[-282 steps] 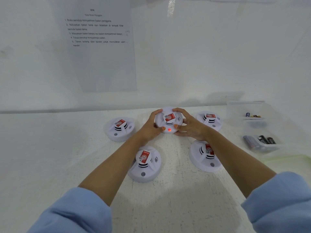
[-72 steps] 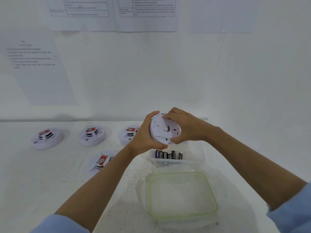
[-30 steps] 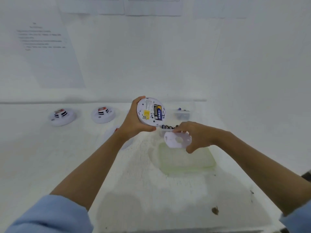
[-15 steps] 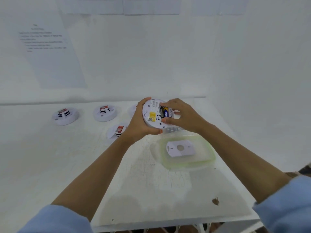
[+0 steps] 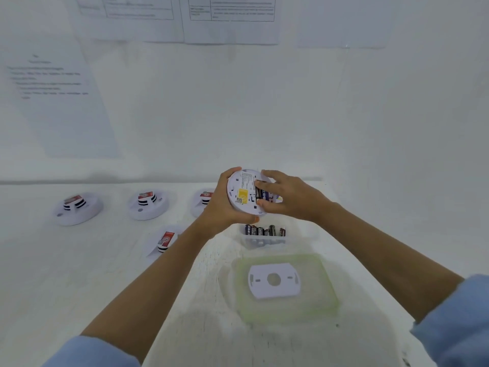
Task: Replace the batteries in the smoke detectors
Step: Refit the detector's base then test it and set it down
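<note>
White tabletop: back edge meets the wall, and the right edge runs diagonally toward me. The widest bare stretch I see is front-left.
Green-rimmed lid: flat, close to the right edge.
Spare detectors, four, face up: three in a back row and one nearer, partly behind the left forearm.
Held detector: above the table, over the back of the tub, underside tilted to me, compartment uncovered.
Mounting plate: lying inside the lid.
Clear tub: just behind the lid, with loose batteries standing in it.
Left hand: fingers and thumb wrapped round the held detector's rim.
Right hand: forefinger and thumb pinching the fitted batteries end to end.
Change: a second ago the right hand carried the mounting plate above the lid. That hand has since crossed to the compartment.
</note>
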